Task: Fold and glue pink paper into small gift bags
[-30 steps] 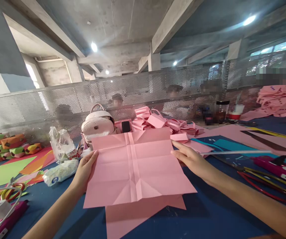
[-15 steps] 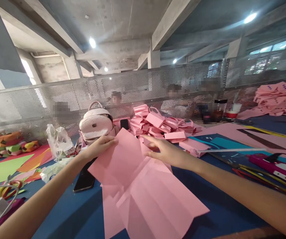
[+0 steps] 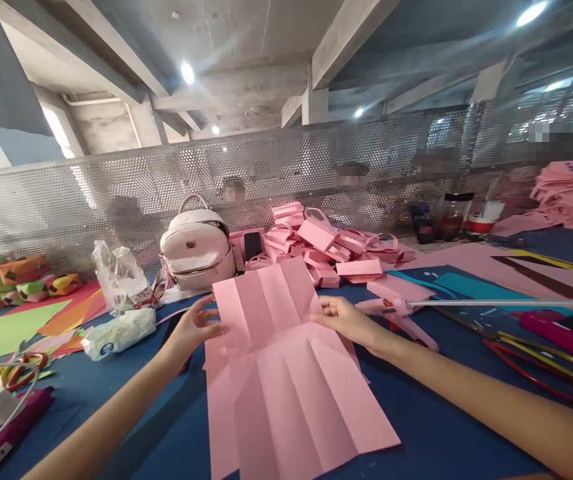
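Observation:
A creased pink sheet (image 3: 286, 373) lies opened over other pink paper on the blue table, its far part raised. At its left edge is my left hand (image 3: 199, 327), thumb and fingers apart, the thumb tip by the paper. My right hand (image 3: 344, 320) pinches the sheet's right edge between thumb and fingers. Behind the sheet rises a heap of folded pink paper pieces (image 3: 316, 237). A pink glue gun (image 3: 399, 310) rests just right of my right hand.
Left of centre stand a white backpack (image 3: 196, 250) and a plastic bag (image 3: 121, 277), with a tissue pack (image 3: 119, 333) nearer. Scissors (image 3: 541, 353) and a magenta power strip (image 3: 564, 330) lie at right. People sit beyond the perforated metal screen (image 3: 276, 173).
The sheet's far part has unfolded from a slanted flap into a wider, upright panel. My left hand has moved lower and loosened; my right hand has shifted slightly right, gripping the edge.

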Tool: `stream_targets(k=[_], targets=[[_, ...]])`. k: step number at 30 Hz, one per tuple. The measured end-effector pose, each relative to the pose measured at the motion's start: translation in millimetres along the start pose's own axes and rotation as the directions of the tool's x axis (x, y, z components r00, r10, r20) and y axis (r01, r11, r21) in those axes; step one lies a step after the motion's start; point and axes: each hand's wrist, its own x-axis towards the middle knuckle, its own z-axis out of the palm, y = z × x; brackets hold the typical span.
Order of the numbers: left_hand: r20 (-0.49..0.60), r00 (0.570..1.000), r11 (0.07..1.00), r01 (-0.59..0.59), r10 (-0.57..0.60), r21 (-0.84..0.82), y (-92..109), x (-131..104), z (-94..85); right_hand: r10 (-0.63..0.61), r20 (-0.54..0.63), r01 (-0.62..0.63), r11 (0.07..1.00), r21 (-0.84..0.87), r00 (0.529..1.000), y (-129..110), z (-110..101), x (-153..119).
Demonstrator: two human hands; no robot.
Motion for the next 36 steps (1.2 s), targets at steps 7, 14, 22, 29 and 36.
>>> stream_targets(k=[7, 14, 22, 29, 36], targets=[[0.129, 0.988, 0.993, 0.076, -0.088, 0.09, -25, -15, 27.1, 0.023, 0.004, -0.022, 0.985, -0.17, 1.0, 24, 11, 0], [0.224, 0.975, 0.962, -0.051, -0.011, 0.27, -28, -17, 21.4, -0.033, 0.007, 0.034, 0.931, -0.363, 0.999, 24, 9, -3], [0.629, 0.761, 0.607, -0.578, 0.158, 0.546, -1, -33, 2.6, -0.228, 0.343, 0.407, 0.627, -0.664, 0.911, 13, -7, -12], [0.751, 0.661, 0.343, -0.702, -0.014, 0.624, 21, -50, 19.0, -0.228, 0.544, 0.585, 0.424, -0.691, 0.808, -12, 21, -8], [0.736, 0.625, 0.259, -0.689, -0.262, 0.677, 33, -57, 46.7, -0.174, 0.596, 0.611, 0.386, -0.691, 0.784, -21, 63, -2]])
